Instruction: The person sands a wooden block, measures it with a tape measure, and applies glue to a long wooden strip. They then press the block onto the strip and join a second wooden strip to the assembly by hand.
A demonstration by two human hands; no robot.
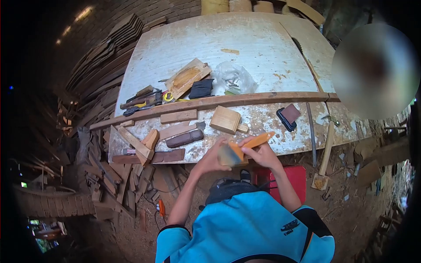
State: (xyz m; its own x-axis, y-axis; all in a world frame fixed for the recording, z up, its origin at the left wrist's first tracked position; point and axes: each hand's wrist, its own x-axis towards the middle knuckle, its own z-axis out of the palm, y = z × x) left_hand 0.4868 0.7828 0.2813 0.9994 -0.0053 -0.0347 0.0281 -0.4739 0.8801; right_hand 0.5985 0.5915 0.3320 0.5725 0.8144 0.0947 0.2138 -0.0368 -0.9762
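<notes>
At the table's near edge, just above the lap, here's the brush [236, 150] between both hands, lying aslant: handle [260, 139] pointing up and right, bristles [226, 155] down and left; the right hand [263, 156] has fingers closed on the handle, the left hand [212, 158] curves half-open by the bristles, its hold too blurred to tell

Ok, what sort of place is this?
Likely a woodworking shop: long boards lie stacked beside a worn table, a tape measure rests on it, and wood offcuts are heaped nearby.
</notes>
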